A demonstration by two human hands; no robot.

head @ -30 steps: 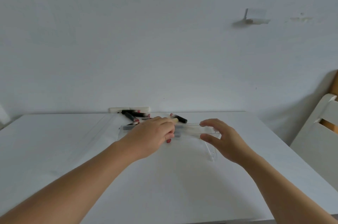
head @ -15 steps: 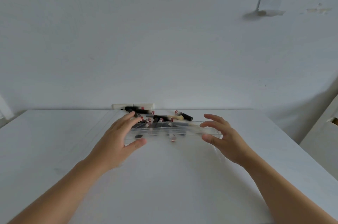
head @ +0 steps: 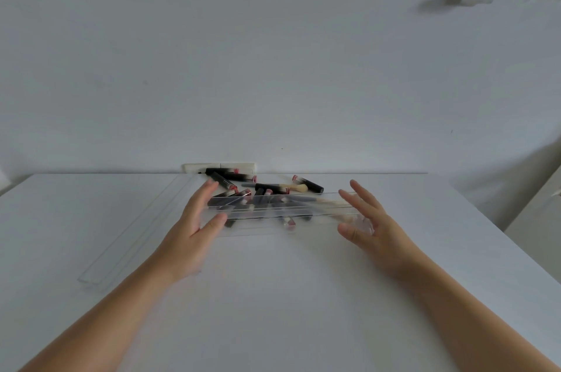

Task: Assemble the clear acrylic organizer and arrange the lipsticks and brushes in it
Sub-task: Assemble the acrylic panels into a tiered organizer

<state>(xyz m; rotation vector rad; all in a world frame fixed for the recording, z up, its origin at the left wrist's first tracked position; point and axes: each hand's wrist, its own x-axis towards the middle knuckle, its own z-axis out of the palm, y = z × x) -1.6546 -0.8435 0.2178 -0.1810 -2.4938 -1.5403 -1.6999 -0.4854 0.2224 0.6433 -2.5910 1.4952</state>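
Hands: two; left hand (head: 194,227) and right hand (head: 372,224), each grip wide, flanking the ends of the clear tray (head: 328,215).
Tray: mid-worktop (head: 288,295); contents unclear.
Lipsticks (head: 308,185): roughly ten, behind it.
Brushes (head: 296,188): one discernible.

We see black lipsticks (head: 274,189) with pink-red ends, a brush (head: 296,187) with a pale cream head, clear see-through acrylic panels (head: 282,211), a plain white table (head: 273,295) and a white wall (head: 273,52)
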